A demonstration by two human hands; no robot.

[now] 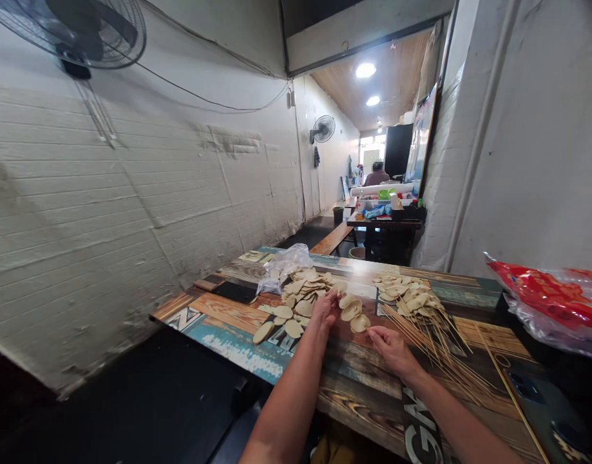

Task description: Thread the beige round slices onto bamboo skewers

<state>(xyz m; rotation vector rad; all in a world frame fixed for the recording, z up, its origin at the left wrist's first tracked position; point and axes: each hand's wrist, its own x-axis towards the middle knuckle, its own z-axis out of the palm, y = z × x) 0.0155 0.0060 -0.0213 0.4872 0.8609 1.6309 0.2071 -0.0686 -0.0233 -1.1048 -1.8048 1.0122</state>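
Note:
My left hand (324,309) rests on a patterned wooden table (238,335), fingers curled down on pale oval food slices (303,293) spread in a loose pile. My right hand (391,348) lies just to its right, fingers closed in a pinch near a slice (360,323), right at the near ends of a bundle of thin bamboo skewers (435,348). What the right fingers hold is too small to make out. A second heap of slices, threaded on skewers (406,293), lies beyond the right hand.
A clear plastic bag (283,264) sits at the table's far side. A red and clear bag (551,299) and a phone (537,399) lie at the right. A white brick wall with fans (83,32) runs along the left. A person (377,175) sits far back.

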